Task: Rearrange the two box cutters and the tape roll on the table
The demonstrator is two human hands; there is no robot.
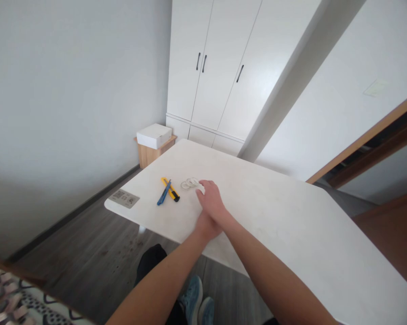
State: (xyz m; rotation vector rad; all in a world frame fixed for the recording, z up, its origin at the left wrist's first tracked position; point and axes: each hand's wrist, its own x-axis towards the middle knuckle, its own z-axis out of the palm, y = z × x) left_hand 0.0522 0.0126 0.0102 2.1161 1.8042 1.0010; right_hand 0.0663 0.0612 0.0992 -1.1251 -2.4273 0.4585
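The right hand (211,197) is open over the white table (264,207), thumb and fingers parted, its fingertips just beside a short overlapping row of white rings (189,183); whether they touch is too small to tell. The left hand (206,226) sits below the right wrist and is partly covered by it, its fingers hidden, so I cannot tell whether it is closed. To the left of the grip, past the rings, a blue cutter (162,195) and a yellow cutter (173,194) lie crossed. Farther out on that side, a grey label (124,198) is on the table's corner. Beyond the grip and leftward, past the table, a white box (152,136) rests on a wooden cabinet (147,155), with a tall white wardrobe (220,76) behind. Nearer than the grip, below the table's edge, blue shoes (194,293) show on the dark floor (108,257)
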